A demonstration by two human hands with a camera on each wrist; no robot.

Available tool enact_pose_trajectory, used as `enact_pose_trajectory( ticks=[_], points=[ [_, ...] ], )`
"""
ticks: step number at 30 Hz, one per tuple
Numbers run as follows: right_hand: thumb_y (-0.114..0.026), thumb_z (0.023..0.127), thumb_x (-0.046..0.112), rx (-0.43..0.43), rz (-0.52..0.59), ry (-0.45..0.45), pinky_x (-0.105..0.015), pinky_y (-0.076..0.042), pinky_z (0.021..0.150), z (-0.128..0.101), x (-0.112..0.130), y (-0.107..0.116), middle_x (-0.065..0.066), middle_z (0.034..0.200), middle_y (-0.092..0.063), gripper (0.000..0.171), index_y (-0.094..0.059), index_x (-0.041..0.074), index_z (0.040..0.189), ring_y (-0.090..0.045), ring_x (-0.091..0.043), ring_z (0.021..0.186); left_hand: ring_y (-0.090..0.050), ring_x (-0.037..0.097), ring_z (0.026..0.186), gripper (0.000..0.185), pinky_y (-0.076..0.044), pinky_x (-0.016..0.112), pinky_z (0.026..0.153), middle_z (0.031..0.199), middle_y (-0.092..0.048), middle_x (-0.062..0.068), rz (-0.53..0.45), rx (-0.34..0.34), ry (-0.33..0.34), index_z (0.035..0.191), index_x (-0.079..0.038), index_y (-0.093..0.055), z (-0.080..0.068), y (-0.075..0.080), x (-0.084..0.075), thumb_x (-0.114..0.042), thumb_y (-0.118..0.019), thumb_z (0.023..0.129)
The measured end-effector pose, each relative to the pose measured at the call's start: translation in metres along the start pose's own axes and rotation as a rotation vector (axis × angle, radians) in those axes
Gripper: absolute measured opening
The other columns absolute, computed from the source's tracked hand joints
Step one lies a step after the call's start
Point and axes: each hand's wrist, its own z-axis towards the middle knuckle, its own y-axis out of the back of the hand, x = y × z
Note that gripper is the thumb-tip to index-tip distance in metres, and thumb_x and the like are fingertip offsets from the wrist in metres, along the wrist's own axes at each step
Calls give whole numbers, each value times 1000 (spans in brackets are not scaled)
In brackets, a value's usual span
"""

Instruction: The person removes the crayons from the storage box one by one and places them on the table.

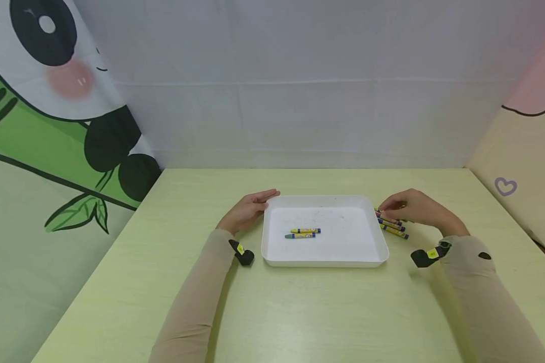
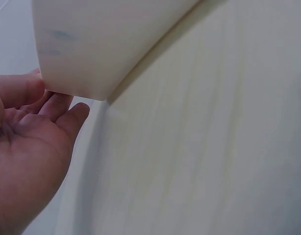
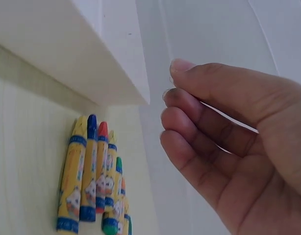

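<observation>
A person sits at a pale yellow-green table (image 1: 300, 312) with a shallow white tray (image 1: 372, 252) set between both hands. The left hand (image 1: 250, 209) lies relaxed on the table, fingers straight and holding nothing, with its fingertips (image 2: 67, 105) touching the tray's far left corner. The right hand (image 1: 413, 206) hovers just beside the tray's far right corner, its fingers (image 3: 189, 132) loosely bent and empty, directly above a small row of crayons (image 1: 392, 224) lying on the table. These loose crayons rest side by side against the tray's right outer wall; the right wrist view shows yellow wrappers with blue, red and green tips. Two more crayons (image 1: 303, 233) lie inside the tray near its middle, well apart from either hand, roughly parallel to each other.
</observation>
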Motion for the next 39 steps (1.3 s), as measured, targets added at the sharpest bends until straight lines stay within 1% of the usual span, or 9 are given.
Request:
enact_pose_trajectory(
  ticks=[4, 9, 13, 19, 23, 32, 39],
  points=[
    [-66, 91, 32, 0, -25, 27, -30, -52, 77, 6, 12, -1, -6, 108, -70, 33, -70, 8, 112, -62, -17, 94, -29, 15, 145, 49, -26, 36, 118, 153, -39, 0, -2, 6, -4, 148, -10, -38, 0, 1, 0, 3, -38, 100],
    [-66, 91, 29, 14, -28, 64, -31, -52, 79, 16, 27, -6, -7, 109, -70, 31, -70, 6, 112, -62, -18, 95, -29, 15, 144, 49, -26, 36, 118, 153, -39, 1, -6, 9, -9, 148, -10, -39, -1, 1, 1, 2, -39, 101],
    [-67, 91, 28, 31, -18, 87, -31, -52, 80, 23, 36, -15, -6, 108, -70, 29, -71, 7, 111, -62, -17, 93, -30, 15, 144, 49, -27, 36, 118, 153, -39, 0, 0, 13, -10, 148, -10, -39, -1, 1, 2, 2, -39, 100],
    [-68, 90, 25, 69, -20, 120, -33, -52, 85, 39, 45, -31, -3, 105, -71, 28, -71, 7, 110, -63, -16, 95, -30, 15, 144, 48, -27, 35, 118, 152, -41, -1, 10, 3, -2, 147, -11, -40, -3, 2, 4, 2, -39, 101],
    [-69, 89, 21, 91, -24, 149, -33, -53, 84, 49, 51, -42, -2, 104, -71, 27, -71, 5, 110, -63, -16, 94, -28, 16, 145, 48, -26, 35, 119, 152, -40, 0, 10, 10, -8, 147, -10, -40, -4, 3, 4, 2, -39, 100],
    [-69, 88, 14, 150, -29, 228, -32, -53, 83, 64, 70, -60, -3, 102, -71, 22, -71, 2, 107, -63, -15, 92, -28, 14, 145, 48, -25, 35, 119, 153, -39, -1, 13, 16, -3, 147, -11, -39, -3, 5, 4, 2, -38, 101],
    [-71, 87, 14, 190, -41, 225, -30, -52, 82, 74, 78, -71, -2, 100, -71, 19, -73, 4, 104, -61, -14, 90, -28, 14, 145, 48, -25, 35, 119, 153, -39, -1, 14, 10, 4, 148, -10, -39, -4, 4, 3, 2, -38, 101]
  ],
)
